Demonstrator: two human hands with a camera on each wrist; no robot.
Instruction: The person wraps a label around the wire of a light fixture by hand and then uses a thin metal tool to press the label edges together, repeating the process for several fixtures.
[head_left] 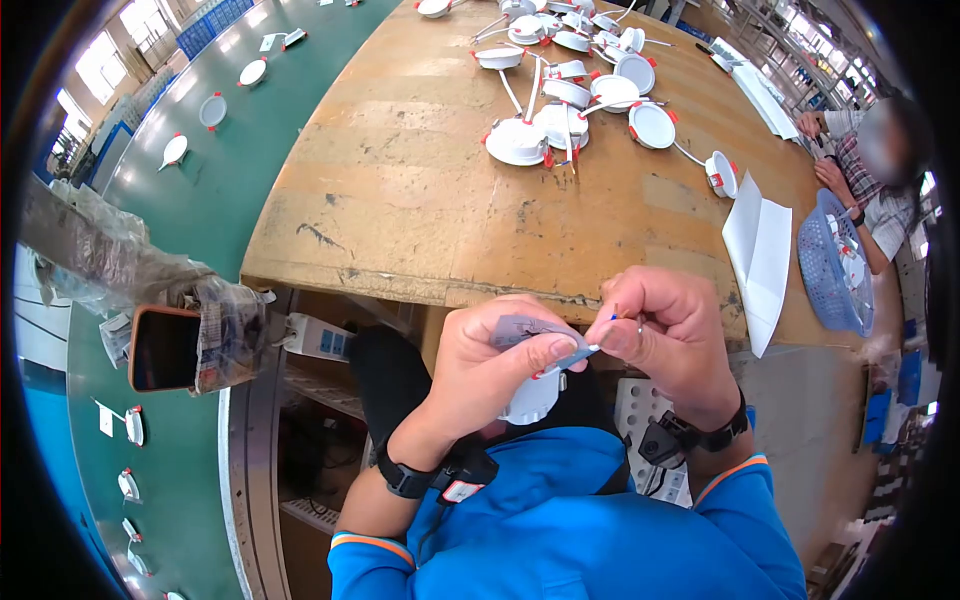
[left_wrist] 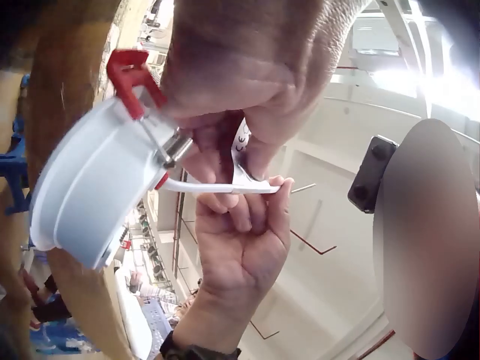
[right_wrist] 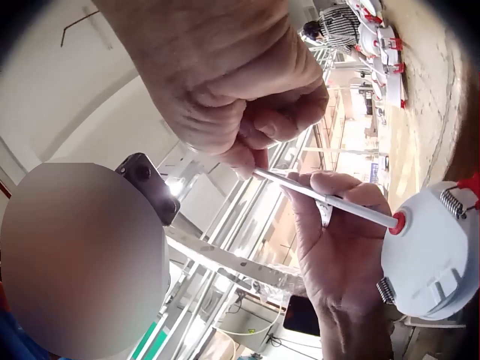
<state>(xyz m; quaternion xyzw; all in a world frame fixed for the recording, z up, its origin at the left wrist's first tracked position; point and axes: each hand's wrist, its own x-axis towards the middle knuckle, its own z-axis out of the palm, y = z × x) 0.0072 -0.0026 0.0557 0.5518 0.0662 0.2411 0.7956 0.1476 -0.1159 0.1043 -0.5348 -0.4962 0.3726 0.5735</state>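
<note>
A round white downlight [head_left: 533, 400] with red clip ends and metal springs hangs below my left hand [head_left: 485, 350]. Its white cable [right_wrist: 352, 208] runs from a red grommet across the left fingers to my right hand [head_left: 672, 330]. Between left thumb and fingers I pinch a printed silver-grey label [head_left: 522, 328] together with the cable; in the left wrist view the label's lettered part stands up from the cable. The right thumb and forefinger pinch the cable's far end, where thin coloured wire ends show in the head view.
Many white downlights [head_left: 515, 142] are piled on the wooden table [head_left: 400, 210]. A folded white sheet [head_left: 758, 255] and a blue basket [head_left: 835, 270] lie right, near another person. Left runs a green conveyor [head_left: 230, 150] with spaced downlights; a phone [head_left: 165, 347] hangs by a wrapped post.
</note>
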